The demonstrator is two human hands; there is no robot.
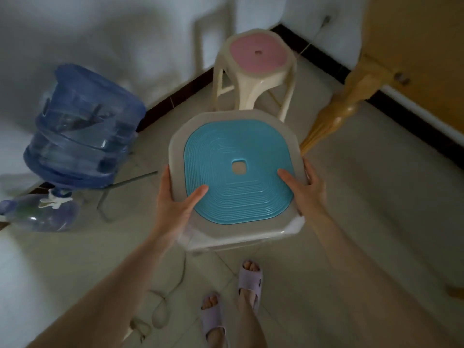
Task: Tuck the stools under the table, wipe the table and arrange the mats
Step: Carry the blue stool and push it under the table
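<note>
While left hand (175, 205) and right hand (306, 194) clamp their grip on blue-seat stool (238, 172), water jug (82, 129) sits at nine o'clock, fill unclear; pink-seat stool (258, 56) at twelve.

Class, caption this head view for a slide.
Left hand and right hand grip the blue stool by its seat edges; the pink stool stands beyond, near a table leg.
</note>
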